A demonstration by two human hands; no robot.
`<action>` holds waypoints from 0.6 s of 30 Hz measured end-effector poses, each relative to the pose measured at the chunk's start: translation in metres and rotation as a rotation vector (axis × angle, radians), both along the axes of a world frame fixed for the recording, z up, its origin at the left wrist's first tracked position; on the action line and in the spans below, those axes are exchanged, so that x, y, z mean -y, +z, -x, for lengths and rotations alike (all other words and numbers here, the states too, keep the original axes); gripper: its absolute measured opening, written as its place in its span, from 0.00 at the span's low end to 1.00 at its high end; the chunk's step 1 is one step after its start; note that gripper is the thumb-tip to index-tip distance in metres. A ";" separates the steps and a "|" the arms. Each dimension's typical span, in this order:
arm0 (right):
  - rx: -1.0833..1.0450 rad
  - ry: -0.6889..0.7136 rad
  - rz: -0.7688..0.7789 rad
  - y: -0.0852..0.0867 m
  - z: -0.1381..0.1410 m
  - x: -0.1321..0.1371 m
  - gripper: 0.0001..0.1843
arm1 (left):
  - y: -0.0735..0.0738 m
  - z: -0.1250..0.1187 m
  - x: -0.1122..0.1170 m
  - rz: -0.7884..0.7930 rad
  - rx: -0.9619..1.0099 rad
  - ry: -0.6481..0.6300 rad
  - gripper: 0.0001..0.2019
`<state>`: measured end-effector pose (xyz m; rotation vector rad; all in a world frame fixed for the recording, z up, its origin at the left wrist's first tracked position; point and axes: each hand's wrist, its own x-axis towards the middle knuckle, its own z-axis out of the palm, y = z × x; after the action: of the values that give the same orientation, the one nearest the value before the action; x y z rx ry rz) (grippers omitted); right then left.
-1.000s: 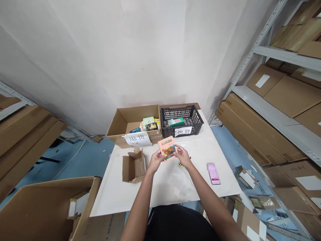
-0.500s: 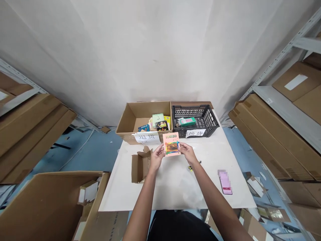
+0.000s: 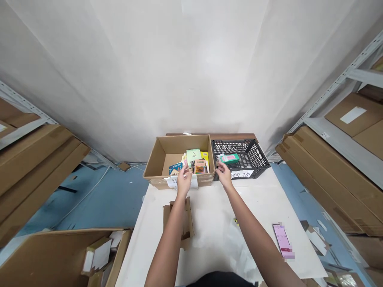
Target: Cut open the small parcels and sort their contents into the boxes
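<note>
A pink card pack (image 3: 200,166) lies inside the open cardboard box (image 3: 159,154) at the table's far edge, among several other small packs. My left hand (image 3: 183,181) hovers at the box's front wall, over a white paper label, fingers loosely apart and holding nothing. My right hand (image 3: 223,176) is just right of the box's corner, in front of the black plastic crate (image 3: 256,152), fingers slightly curled and empty. A green box (image 3: 229,158) rests in the crate.
A small opened carton (image 3: 187,221) lies on the white table (image 3: 260,207) under my left forearm. A pink phone (image 3: 283,240) lies at the right. Shelves stacked with cardboard boxes flank both sides. A large open carton (image 3: 54,255) stands at lower left.
Both hands carried the pink card pack forward from above the table and let it go in the cardboard box. The hands are now empty at the box's front.
</note>
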<state>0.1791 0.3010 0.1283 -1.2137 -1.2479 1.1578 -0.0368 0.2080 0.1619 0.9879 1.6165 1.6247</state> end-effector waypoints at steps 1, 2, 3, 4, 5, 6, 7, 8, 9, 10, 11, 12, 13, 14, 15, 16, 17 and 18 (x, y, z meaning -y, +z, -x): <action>0.002 0.007 0.001 -0.008 -0.004 0.008 0.30 | -0.006 -0.001 0.007 0.016 -0.001 -0.012 0.28; 0.002 0.014 0.006 -0.015 -0.008 0.017 0.30 | -0.013 -0.004 0.015 0.038 0.001 -0.025 0.28; 0.004 0.020 0.014 -0.021 -0.013 0.026 0.30 | -0.019 -0.008 0.022 0.061 0.005 -0.036 0.27; 0.007 0.025 0.024 -0.027 -0.017 0.035 0.30 | -0.025 -0.013 0.028 0.081 0.009 -0.044 0.27; 0.012 0.032 0.033 -0.031 -0.021 0.043 0.30 | -0.031 -0.018 0.034 0.098 0.012 -0.051 0.27; 0.019 0.040 0.041 -0.034 -0.026 0.052 0.30 | -0.037 -0.024 0.040 0.113 0.012 -0.057 0.26; 0.026 0.047 0.048 -0.037 -0.031 0.059 0.30 | -0.042 -0.030 0.045 0.126 0.011 -0.065 0.26; 0.031 0.053 0.056 -0.039 -0.037 0.067 0.30 | -0.049 -0.037 0.050 0.139 0.008 -0.075 0.26; 0.035 0.057 0.067 -0.042 -0.044 0.074 0.29 | -0.056 -0.043 0.056 0.152 0.000 -0.089 0.26; 0.039 0.062 0.079 -0.046 -0.052 0.081 0.29 | -0.064 -0.049 0.062 0.167 -0.012 -0.107 0.26; 0.048 0.064 0.094 -0.051 -0.061 0.088 0.29 | -0.073 -0.055 0.068 0.186 -0.027 -0.129 0.26; 0.061 0.064 0.111 -0.057 -0.071 0.096 0.29 | -0.084 -0.061 0.075 0.210 -0.045 -0.154 0.26; 0.080 0.062 0.130 -0.064 -0.083 0.104 0.29 | -0.096 -0.066 0.082 0.242 -0.069 -0.183 0.26; 0.104 0.062 0.150 -0.072 -0.095 0.114 0.29 | -0.109 -0.072 0.090 0.290 -0.108 -0.217 0.26; 0.134 0.063 0.170 -0.081 -0.107 0.124 0.29 | -0.122 -0.077 0.099 0.352 -0.157 -0.255 0.26; 0.169 0.066 0.187 -0.091 -0.120 0.135 0.29 | -0.136 -0.083 0.108 0.419 -0.209 -0.295 0.26; 0.211 0.070 0.201 -0.101 -0.133 0.146 0.29 | -0.150 -0.089 0.117 0.485 -0.260 -0.334 0.26; 0.259 0.074 0.214 -0.112 -0.146 0.159 0.28 | -0.163 -0.095 0.127 0.542 -0.304 -0.368 0.24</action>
<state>0.3255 0.1418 0.0165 -1.5258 -1.3964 1.2416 0.0584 0.0810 -0.0012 1.1789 1.8028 0.7570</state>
